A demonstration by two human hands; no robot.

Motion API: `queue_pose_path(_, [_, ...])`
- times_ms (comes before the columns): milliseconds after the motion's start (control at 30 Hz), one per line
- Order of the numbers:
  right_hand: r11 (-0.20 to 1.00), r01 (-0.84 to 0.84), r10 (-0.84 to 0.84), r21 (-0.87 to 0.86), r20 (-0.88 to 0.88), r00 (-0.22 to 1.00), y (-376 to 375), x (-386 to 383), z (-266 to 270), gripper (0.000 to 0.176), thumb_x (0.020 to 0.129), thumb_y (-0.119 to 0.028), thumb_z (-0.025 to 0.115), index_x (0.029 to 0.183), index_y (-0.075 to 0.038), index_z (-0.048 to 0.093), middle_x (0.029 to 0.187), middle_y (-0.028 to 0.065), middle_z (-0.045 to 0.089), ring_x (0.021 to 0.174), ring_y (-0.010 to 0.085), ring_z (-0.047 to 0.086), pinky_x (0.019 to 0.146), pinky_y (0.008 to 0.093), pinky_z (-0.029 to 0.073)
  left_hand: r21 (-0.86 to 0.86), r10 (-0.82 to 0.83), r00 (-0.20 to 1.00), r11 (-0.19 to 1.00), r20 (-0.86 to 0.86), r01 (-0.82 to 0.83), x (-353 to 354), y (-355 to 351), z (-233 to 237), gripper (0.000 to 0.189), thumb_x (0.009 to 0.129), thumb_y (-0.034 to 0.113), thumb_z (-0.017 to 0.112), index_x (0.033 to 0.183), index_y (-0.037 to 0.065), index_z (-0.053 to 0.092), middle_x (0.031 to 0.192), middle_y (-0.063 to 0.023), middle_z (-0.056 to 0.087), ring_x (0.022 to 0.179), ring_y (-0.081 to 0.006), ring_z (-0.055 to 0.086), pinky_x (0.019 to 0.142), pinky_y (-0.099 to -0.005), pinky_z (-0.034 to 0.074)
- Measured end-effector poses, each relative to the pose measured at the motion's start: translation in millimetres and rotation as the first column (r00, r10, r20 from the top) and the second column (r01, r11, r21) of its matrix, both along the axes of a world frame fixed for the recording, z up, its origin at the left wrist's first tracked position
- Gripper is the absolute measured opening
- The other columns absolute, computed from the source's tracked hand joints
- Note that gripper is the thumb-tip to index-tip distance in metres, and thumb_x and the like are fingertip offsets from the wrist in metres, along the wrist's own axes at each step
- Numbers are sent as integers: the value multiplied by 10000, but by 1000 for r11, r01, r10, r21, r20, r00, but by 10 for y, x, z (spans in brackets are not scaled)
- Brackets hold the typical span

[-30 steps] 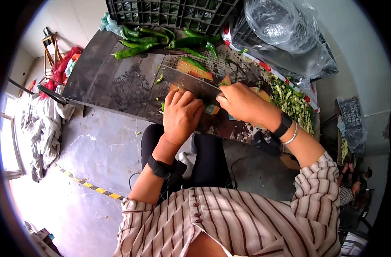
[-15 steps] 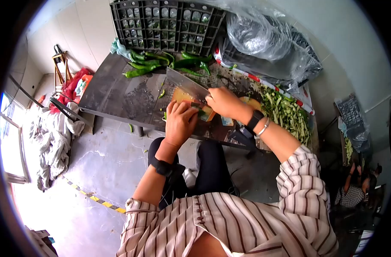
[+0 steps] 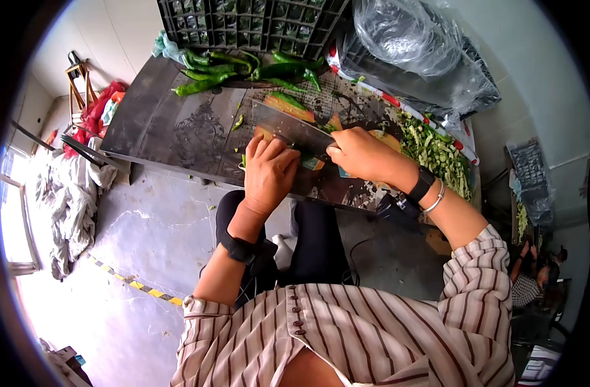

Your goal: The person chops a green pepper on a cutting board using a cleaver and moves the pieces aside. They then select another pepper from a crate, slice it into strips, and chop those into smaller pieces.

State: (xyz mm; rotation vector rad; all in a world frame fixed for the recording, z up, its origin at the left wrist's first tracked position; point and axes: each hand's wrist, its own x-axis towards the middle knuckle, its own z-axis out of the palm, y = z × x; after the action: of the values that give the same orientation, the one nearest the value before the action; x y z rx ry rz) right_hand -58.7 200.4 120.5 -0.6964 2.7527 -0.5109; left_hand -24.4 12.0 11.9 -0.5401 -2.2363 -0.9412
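Right hand point(image 3: 363, 155) grips one broad grey metal cleaver point(image 3: 287, 125); beside it, left hand point(image 3: 268, 168), hold unclear; beyond, one black plastic crate point(image 3: 253, 27).

Glare bleaches the floor point(image 3: 95, 316) at left, fisheye edges fading black.

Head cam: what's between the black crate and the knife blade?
In the head view, whole green peppers lie beside the black crate, with a green piece closer to the knife blade.

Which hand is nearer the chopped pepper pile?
Right. The right hand, holding the knife, is left of the chopped pepper pile; the left hand is farther left, beside the knife.
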Motion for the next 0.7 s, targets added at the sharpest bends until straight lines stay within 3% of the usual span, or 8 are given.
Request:
queue_pose_path(267, [991, -23, 10, -128, -99, 995, -169, -120, -235, 316, 897, -225, 546, 823, 82, 539, 756, 302, 572, 776, 480, 574, 664, 490, 459, -2, 21, 999, 1000, -25, -21, -17, 14, 4, 85, 724, 93, 695, 799, 122, 665, 790, -9, 550, 858, -214, 566, 985, -422, 393])
queue_pose_path(400, [976, 109, -137, -190, -146, 980, -42, -153, -284, 312, 878, -221, 552, 841, 88, 548, 793, 307, 573, 790, 471, 581, 682, 475, 459, -4, 31, 999, 1000, -26, -31, -2, 11, 12, 95, 725, 88, 711, 813, 112, 682, 812, -17, 584, 865, -235, 574, 993, -420, 390])
queue_pose_path(433, [972, 80, -131, -221, -224, 966, 27, -165, -303, 279, 903, -212, 550, 847, 60, 548, 683, 214, 595, 604, 357, 600, 567, 415, 471, 2, 37, 998, 999, -45, -37, -9, 18, 7, 85, 723, 91, 696, 797, 119, 665, 787, -10, 554, 861, -215, 568, 991, -424, 390])
queue_pose_path(467, [973, 75, -127, -217, -232, 964, 141, -168, -302, 279, 903, -212, 550, 847, 60, 548, 683, 214, 595, 604, 357, 600, 567, 415, 471, 8, 41, 998, 999, -53, -40, -19, 17, -1, 85, 723, 91, 696, 797, 119, 665, 787, -10, 554, 861, -215, 568, 991, -424, 390])
queue_pose_path(533, [858, 281, -305, -429, 14, 952, 245, -3, -165, 288, 900, -209, 567, 805, 62, 558, 650, 196, 607, 537, 265, 607, 523, 403, 482, 10, 26, 998, 1000, -52, -26, -6, 7, -9, 95, 720, 90, 698, 807, 112, 666, 801, -17, 555, 870, -230, 566, 991, -424, 387])
queue_pose_path(567, [741, 439, -359, -509, 252, 899, 297, 94, -81, 261, 928, -191, 557, 771, 16, 525, 575, 60, 537, 442, 112, 503, 397, 309, 416, 6, 16, 998, 1000, -56, -15, -1, 7, -18, 95, 720, 90, 698, 807, 112, 666, 801, -17, 555, 870, -230, 566, 991, -424, 387])
queue_pose_path(600, [733, 443, -368, -516, 247, 896, 376, 179, -93, 261, 928, -191, 557, 771, 16, 525, 575, 60, 537, 442, 112, 503, 397, 309, 416, 2, 23, 998, 1000, -54, -23, -3, 9, -26, 101, 722, 90, 699, 815, 111, 666, 816, -23, 558, 878, -239, 563, 992, -423, 384])
queue_pose_path(700, [432, 599, -357, -674, 482, 800, 527, 463, -163, 181, 958, -163, 532, 825, -46, 494, 579, -15, 453, 402, 69, 438, 356, 245, 381, -10, 32, 997, 999, -73, -33, -21, 18, -9, 116, 729, 87, 705, 839, 112, 675, 831, -30, 565, 871, -250, 563, 982, -418, 387])
